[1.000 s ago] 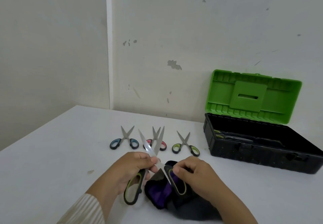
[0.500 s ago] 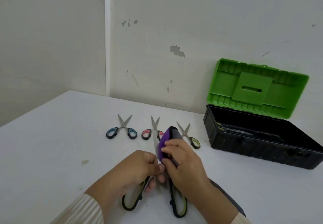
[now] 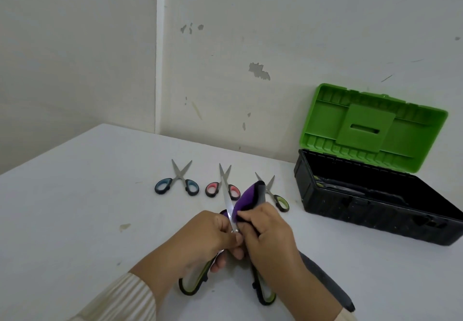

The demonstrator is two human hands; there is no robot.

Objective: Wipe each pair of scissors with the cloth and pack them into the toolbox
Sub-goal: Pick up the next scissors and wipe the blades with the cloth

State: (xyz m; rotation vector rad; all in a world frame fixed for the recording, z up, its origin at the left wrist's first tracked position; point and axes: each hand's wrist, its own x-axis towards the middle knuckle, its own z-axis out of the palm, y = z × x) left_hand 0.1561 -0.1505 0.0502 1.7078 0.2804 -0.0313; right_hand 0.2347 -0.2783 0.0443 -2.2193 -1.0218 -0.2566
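— What is lying on the white bench (image 3: 75, 208)?
— Three small scissors (image 3: 177, 182) are lying near the scuffed wall (image 3: 250, 45), beside the open toolbox (image 3: 375, 203).
— The hands?
— The left hand (image 3: 203, 240) is gripping the large scissors (image 3: 229, 203); the right hand (image 3: 270, 235) is pinching the purple cloth (image 3: 246, 199) around a blade.

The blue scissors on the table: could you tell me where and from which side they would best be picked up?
Probably by the handle loops. The blue scissors lie flat on the table, blades slightly open and pointing toward the wall, loops toward the person. Coming from the near side, from above, meets the thick rounded loops first and keeps fingers off the tips. The red scissors lie apart to the right, leaving room.
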